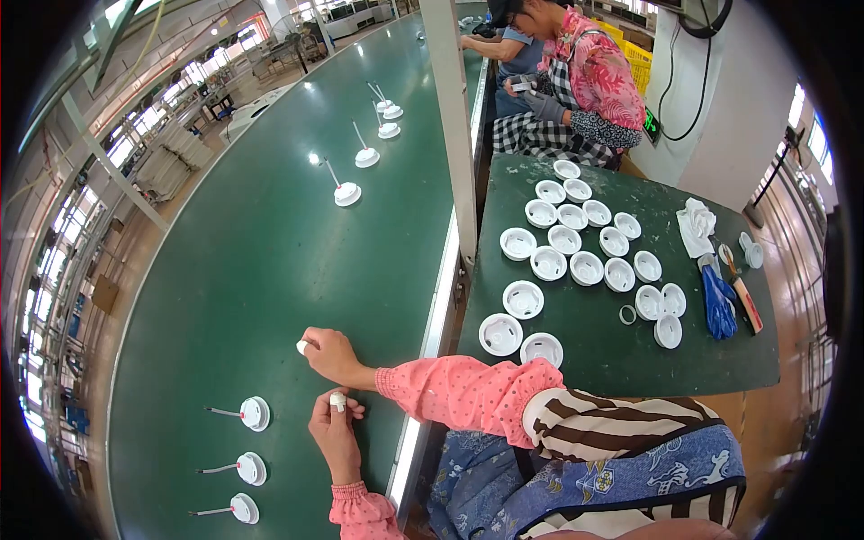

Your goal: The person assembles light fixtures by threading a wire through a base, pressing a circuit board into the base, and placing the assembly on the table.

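My left hand (337,434) is above the green belt (270,297), its fingers curled and a white wrap on the thumb. Nothing shows in it. Just beyond it, my right hand (335,355) is closed with the fingertips together and a white covering at the tip. The inside of its grip is hidden. Nearest to my hands on the belt lies a round white disc-shaped unit (256,413) with a thin lead sticking out. A second white unit (251,468) and a third white unit (244,508) lie beside it.
Several similar units (347,193) lie farther up the belt. On the green side table (576,355) are many white round cups (548,264), a white ring (627,314), a blue glove (717,301) and a brush-like tool (745,304). A post (450,117) stands at the belt's edge; a co-worker (598,72) sits beyond.
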`<state>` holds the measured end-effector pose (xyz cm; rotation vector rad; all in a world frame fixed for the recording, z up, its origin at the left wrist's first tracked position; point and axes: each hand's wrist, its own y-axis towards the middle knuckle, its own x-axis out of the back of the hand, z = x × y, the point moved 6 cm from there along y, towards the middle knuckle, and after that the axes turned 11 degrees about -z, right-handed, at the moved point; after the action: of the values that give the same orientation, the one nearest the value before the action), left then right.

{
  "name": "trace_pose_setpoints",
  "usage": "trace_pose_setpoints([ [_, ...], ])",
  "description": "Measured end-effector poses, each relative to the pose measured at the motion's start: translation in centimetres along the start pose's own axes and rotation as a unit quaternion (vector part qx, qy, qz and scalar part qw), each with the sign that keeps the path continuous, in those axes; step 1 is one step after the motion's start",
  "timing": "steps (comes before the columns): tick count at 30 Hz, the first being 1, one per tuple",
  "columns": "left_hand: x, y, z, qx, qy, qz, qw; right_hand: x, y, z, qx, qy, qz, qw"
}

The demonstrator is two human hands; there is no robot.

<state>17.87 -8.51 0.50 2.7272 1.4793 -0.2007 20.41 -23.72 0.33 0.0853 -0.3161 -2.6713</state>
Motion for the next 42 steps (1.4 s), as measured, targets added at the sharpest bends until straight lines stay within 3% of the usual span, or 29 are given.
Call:
trace_pose_setpoints([
  [4, -0.2, 0.4, 0.6, 0.017, 0.009, -0.002, 1.000, 0.5, 0.4, 0.3, 0.112, -0.055, -0.020, 0.992],
  [5, -0.1, 0.1, 0.8, 0.024, 0.025, -0.028, 0.999, 0.4, 0.3, -0.2, 0.099, -0.071, -0.004, 0.993],
  [7, -0.5, 0.1, 0.3, 0.031, 0.021, -0.021, 0.999, 0.4, 0.4, 0.2, 0.185, -0.082, 0.019, 0.979],
  [8, -0.4, 0.3, 0.6, 0.026, 0.013, -0.026, 0.999, 0.3, 0.6, -0.2, 0.076, -0.042, 0.039, 0.995],
  [13, -0.4, 1.7, 1.8, -0.022, 0.015, -0.015, 1.000, -0.6, 0.9, -1.4, -0.017, 0.067, 0.122, 0.990],
  [16, -0.9, 2.1, 2.8, -0.018, -0.037, -0.029, 0.999, -0.7, 1.6, -2.3, -0.019, 0.037, 0.152, 0.987],
  [21, -0.7, 2.1, 2.4, -0.075, 0.001, -0.065, 0.995, -0.9, 2.6, -4.4, -0.013, 0.030, 0.163, 0.986],
  [39, -0.4, 2.8, 3.0, -0.071, -0.033, -0.065, 0.995, -1.3, 4.3, -6.6, -0.047, 0.009, 0.142, 0.989],
  [42, 0.1, 1.3, 1.1, -0.113, 0.050, -0.063, 0.990, -0.2, 0.7, -0.4, 0.086, -0.048, 0.102, 0.990],
])
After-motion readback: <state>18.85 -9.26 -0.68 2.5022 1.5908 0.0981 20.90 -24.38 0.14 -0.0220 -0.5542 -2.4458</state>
